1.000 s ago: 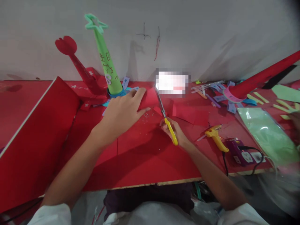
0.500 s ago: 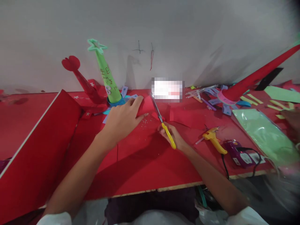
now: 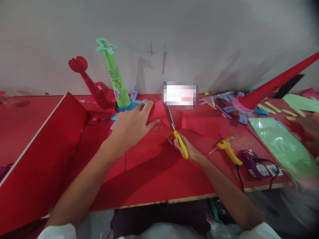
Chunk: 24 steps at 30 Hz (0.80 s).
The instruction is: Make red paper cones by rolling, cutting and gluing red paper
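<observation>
1. Scissors (image 3: 175, 130) are sitting in the right hand (image 3: 183, 146), whose fingers are closing around the yellow handles; the grey blades are reaching up and away from that hand toward the wall, tilting slightly left.
2. Long axis of the scissors is running from the yellow loops near the wrist to the tips at the far end, and the blades are looking nearly shut, though how far apart they stand is hard to tell.
3. Red paper sheet (image 3: 156, 114) is lying just left of the blades and directly under the left hand (image 3: 132, 126), which is pressing flat on it with fingers spread wide and pointing right toward the scissors.
4. Left hand is the nearer one to the sheet; the right is meeting it only through the blade edge, which is touching or just beside the paper's right border.
5. Yellow glue gun (image 3: 228, 149) is resting on the red surface (image 3: 154, 172) well to the right of the right hand, nozzle pointing away-left.
</observation>
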Each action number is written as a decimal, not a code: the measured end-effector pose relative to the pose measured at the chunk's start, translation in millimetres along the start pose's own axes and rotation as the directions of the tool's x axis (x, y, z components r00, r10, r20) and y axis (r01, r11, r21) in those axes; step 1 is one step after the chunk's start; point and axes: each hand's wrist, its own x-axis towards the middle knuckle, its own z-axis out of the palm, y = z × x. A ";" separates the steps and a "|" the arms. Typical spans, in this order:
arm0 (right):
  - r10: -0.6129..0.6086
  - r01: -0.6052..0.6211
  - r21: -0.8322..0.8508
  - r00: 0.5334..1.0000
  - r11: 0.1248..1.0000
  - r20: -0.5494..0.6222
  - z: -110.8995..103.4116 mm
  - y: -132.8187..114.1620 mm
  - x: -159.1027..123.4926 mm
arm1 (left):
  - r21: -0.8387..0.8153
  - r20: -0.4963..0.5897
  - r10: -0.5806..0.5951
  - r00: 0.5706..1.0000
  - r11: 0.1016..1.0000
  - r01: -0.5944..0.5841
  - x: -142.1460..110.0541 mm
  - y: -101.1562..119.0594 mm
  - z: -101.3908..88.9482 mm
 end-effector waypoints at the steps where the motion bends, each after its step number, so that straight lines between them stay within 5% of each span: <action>1: -0.005 0.005 -0.003 1.000 1.000 0.006 -0.7 -1.1 -0.5 | 0.000 -0.001 0.001 1.000 1.000 -0.001 -0.1 0.3 -0.2; 24: 0.031 -0.031 0.005 0.998 1.000 -0.058 2.0 2.2 4.0 | -0.017 -0.002 0.017 1.000 1.000 -0.017 -2.0 6.0 1.4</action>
